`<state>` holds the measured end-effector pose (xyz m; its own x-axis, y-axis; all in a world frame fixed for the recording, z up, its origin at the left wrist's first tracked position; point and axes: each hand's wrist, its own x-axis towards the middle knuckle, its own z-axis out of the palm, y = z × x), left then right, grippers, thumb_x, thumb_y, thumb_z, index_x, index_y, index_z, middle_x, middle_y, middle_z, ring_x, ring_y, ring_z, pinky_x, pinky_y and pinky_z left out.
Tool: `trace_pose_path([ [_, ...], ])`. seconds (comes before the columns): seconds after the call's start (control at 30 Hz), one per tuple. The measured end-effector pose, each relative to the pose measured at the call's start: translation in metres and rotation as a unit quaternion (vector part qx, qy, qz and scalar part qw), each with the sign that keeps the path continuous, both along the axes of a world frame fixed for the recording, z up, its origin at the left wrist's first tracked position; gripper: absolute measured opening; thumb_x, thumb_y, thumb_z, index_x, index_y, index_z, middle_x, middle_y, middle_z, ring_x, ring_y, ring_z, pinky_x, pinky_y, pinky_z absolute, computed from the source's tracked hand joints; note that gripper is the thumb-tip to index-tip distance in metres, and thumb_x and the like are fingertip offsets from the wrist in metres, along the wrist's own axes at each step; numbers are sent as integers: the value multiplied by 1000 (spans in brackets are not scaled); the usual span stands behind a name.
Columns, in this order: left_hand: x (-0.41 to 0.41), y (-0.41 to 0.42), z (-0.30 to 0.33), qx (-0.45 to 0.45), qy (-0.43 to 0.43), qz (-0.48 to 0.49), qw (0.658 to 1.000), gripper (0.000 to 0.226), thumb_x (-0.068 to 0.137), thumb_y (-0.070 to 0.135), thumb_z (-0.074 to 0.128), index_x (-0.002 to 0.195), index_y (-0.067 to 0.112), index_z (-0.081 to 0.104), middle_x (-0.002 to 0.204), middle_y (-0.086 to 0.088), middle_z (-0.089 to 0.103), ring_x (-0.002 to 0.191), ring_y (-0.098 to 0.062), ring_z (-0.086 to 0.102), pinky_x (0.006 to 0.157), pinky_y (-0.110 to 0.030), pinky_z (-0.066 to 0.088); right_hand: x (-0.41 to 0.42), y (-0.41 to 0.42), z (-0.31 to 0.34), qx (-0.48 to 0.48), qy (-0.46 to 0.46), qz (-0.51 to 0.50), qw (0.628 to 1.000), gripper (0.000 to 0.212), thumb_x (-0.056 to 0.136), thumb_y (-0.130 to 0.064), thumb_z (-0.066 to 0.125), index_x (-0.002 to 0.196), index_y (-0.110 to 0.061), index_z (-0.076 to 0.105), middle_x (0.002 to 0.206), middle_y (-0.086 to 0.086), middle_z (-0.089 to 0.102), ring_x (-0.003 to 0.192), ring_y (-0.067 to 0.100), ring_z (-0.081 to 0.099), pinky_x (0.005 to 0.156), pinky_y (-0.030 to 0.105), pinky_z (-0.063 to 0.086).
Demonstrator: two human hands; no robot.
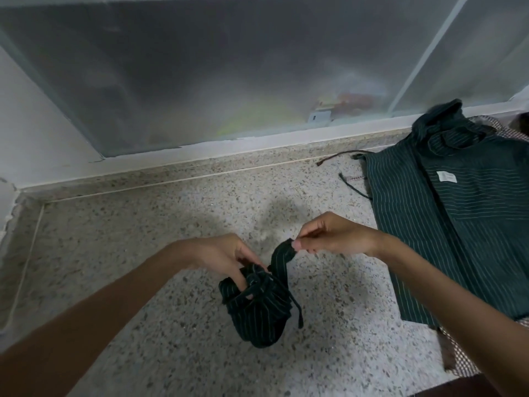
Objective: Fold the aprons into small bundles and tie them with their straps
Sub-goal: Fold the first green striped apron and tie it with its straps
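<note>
A dark green pinstriped apron rolled into a small bundle (259,313) hangs just above the speckled floor at the centre of the head view. My left hand (226,257) grips the top of the bundle, its fingers curled into the wrapped straps. My right hand (329,234) pinches the end of a wide strap (282,257) that rises from the bundle and pulls it up to the right. A thin strap end (297,309) dangles on the bundle's right side.
A second dark green striped apron (458,213) lies spread flat on the floor at the right, its thin straps (337,160) trailing left. Checked cloth (461,356) shows under its lower edge. A frosted glass panel (229,70) with a white frame stands behind.
</note>
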<state>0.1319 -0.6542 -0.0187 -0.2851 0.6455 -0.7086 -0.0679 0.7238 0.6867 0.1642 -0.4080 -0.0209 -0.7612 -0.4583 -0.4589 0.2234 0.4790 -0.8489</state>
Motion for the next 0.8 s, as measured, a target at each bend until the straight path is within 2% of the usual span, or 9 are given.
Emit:
trace_pose_path([
  [0.1, -8, 3, 4, -25, -11, -26, 999, 42, 68, 11, 81, 105, 30, 71, 103, 14, 71, 106, -4, 61, 94, -18, 46, 3, 1, -3, -24, -24, -35, 999, 13, 86, -27, 66, 87, -17, 73, 75, -7, 69, 76, 5, 62, 72, 12, 46],
  [0.2, -14, 3, 13, -22, -77, -66, 995, 39, 75, 2, 73, 105, 26, 69, 101, 8, 71, 102, -9, 64, 92, -24, 49, 1, -3, -13, -16, -68, -88, 994, 17, 86, -32, 65, 88, -18, 73, 87, -4, 72, 90, 9, 66, 84, 16, 49],
  [0.3, -15, 1, 20, 12, -99, -91, 991, 45, 76, -7, 69, 105, 28, 67, 102, 7, 71, 99, -7, 64, 88, -22, 49, -6, -12, -23, 100, -89, -42, 990, 25, 86, -38, 63, 96, -17, 72, 92, -6, 71, 90, 9, 66, 87, 21, 49],
  [0.4, -14, -2, 19, 31, -88, -59, 994, 43, 75, -6, 70, 107, 22, 68, 101, 5, 72, 99, -9, 65, 92, -28, 50, -11, -30, -35, 168, -78, 14, 983, 38, 88, -47, 58, 110, -18, 69, 114, 4, 68, 101, 19, 66, 89, 22, 44],
  [0.5, -13, -9, 14, 21, -70, -41, 997, 40, 73, 0, 74, 109, 18, 70, 103, 6, 72, 103, -12, 64, 102, -38, 44, -14, -38, -34, 201, -52, -44, 977, 62, 90, -60, 38, 123, -13, 61, 133, 19, 53, 105, 31, 63, 83, 28, 47],
  [0.57, -12, -14, 11, 19, -65, -27, 997, 43, 73, 0, 74, 113, 14, 68, 105, 7, 72, 103, -8, 64, 102, -33, 44, -11, -33, -31, 192, -143, -69, 968, 85, 85, -72, 27, 137, -7, 45, 141, 16, 45, 112, 30, 58, 78, 31, 51],
  [0.63, -13, -18, 12, 20, -60, -6, 998, 45, 73, 0, 75, 114, 13, 67, 105, 7, 72, 102, -6, 65, 99, -27, 45, 1, -35, -32, 130, -286, -31, 949, 93, 77, -76, 33, 138, -6, 41, 140, 15, 47, 111, 26, 59, 79, 35, 55],
  [0.7, -14, -19, 11, 23, -55, 14, 998, 44, 72, 0, 75, 113, 16, 68, 105, 6, 72, 102, -7, 65, 97, -25, 46, 13, -47, -42, 66, -345, -22, 936, 74, 87, -61, 44, 132, -3, 48, 136, 17, 51, 110, 25, 59, 89, 37, 53],
  [0.8, -17, -20, 9, 27, -47, 29, 998, 44, 71, 2, 76, 110, 20, 69, 103, 9, 72, 101, -4, 65, 92, -20, 46, 11, -56, -61, -86, -330, -170, 925, 40, 89, -30, 61, 121, -7, 57, 123, 11, 63, 109, 23, 61, 100, 40, 46],
])
